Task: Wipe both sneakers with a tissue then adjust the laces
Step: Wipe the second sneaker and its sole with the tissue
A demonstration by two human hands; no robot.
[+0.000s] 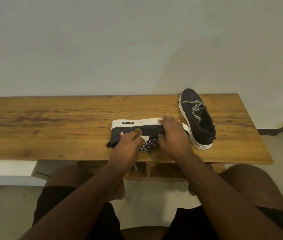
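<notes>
I observe two hands at the near edge of the wooden worktop (50,118). The left hand (128,144) has its fingers curled around a white tissue (145,138), pressing it against the dark upper of the near sneaker (147,129). This sneaker lies tipped on its side, white sole facing away from me, heel toward the left, its patterned laces (148,146) trailing between the two hands; one lace end hangs over the worktop's front edge. The right hand (172,134) rests spread over the toe end, fingers draped across the sole rim and thumb on the upper, steadying it.

The second sneaker (197,118) stands upright just beyond and to the right of the right hand, toe pointing away, its heel near the front edge and close beside the held sneaker's toe. Its laces (195,108) lie loose across the tongue.

Left of the left hand I note a long bare stretch of worktop. Right of the second sneaker a narrower strip runs to the worktop's right end. The back edge meets a plain pale wall (137,49). Below the front edge sit open compartments (165,171); pale floor (154,196) shows between the person's knees.
</notes>
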